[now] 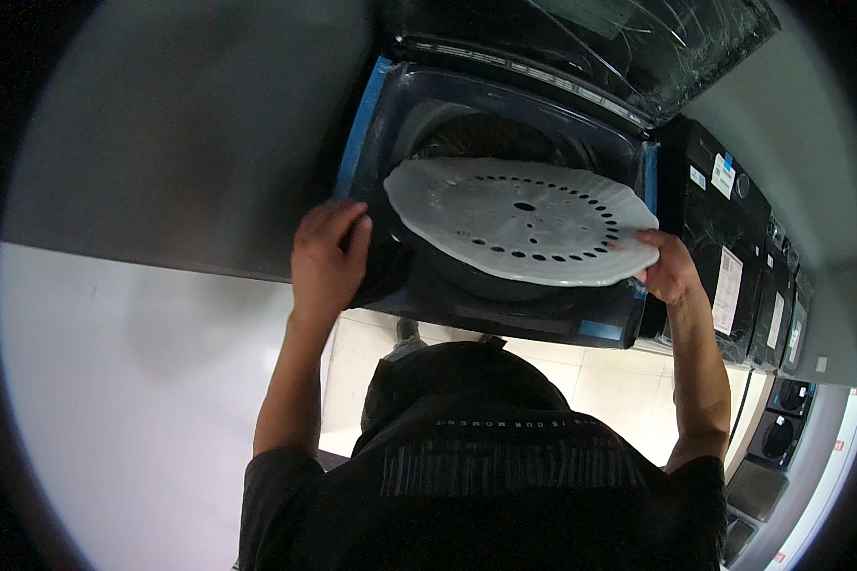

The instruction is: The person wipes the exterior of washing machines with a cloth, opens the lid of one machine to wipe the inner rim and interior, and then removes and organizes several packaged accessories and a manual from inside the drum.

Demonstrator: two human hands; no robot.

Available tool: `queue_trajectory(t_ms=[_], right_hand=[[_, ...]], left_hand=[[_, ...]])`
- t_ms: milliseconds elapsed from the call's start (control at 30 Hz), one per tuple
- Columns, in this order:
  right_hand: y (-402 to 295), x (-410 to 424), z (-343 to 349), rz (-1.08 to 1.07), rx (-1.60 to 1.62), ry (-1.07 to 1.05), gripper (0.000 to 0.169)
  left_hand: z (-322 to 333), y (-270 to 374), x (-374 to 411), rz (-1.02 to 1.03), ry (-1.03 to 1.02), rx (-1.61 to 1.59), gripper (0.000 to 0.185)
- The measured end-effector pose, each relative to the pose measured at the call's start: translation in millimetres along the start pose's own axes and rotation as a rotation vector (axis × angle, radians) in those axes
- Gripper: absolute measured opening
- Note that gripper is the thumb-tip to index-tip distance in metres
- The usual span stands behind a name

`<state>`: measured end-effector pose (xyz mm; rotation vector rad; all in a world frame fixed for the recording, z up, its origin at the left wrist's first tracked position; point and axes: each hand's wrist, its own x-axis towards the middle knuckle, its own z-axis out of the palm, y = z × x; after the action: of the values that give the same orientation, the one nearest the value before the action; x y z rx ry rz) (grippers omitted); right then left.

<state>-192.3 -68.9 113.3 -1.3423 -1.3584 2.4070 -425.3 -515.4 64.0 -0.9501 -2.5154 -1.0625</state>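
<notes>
My right hand [665, 267] grips the right edge of a pale plastic disc [435, 203] with a wavy rim and a ring of holes. The disc is tilted over the opening of a dark top-loading washing machine [464, 317] and covers part of its drum [471, 135]. At the machine's left side is my left hand [328, 250], fingers bent and thumb apart, with no object visible in it. Beside that hand, blue tape [361, 132] runs along the machine's left edge. Whether the left hand touches the machine is unclear.
The machine's lid [585, 43] is raised at the back, under wrinkled clear film. To the right stand several dark appliances [721, 214] with labels. A dark grey wall panel [186, 143] and a white surface [150, 371] lie to the left. Tiled floor [607, 371] shows below.
</notes>
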Motion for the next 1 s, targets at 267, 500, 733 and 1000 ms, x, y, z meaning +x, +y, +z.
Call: queue_trajectory(t_ms=[267,500,733,1000], right_hand=[[-34,37,26,0.006,-0.311,0.111,0.036],[-48,27,2,0.015,-0.313,0.041,0.044],[-20,12,11,-0.134,-0.666,0.071,0.055],[-27,46,64,-0.116,-1.139,0.066,0.047]], left_hand=[[6,21,-26,0.160,-0.076,0.324,0.048],[44,48,-10,-0.101,-0.189,-0.161,0.053],[67,83,-5,-0.436,-0.211,-0.657,0.050],[141,54,-21,-0.292,-0.565,-0.190,0.038]])
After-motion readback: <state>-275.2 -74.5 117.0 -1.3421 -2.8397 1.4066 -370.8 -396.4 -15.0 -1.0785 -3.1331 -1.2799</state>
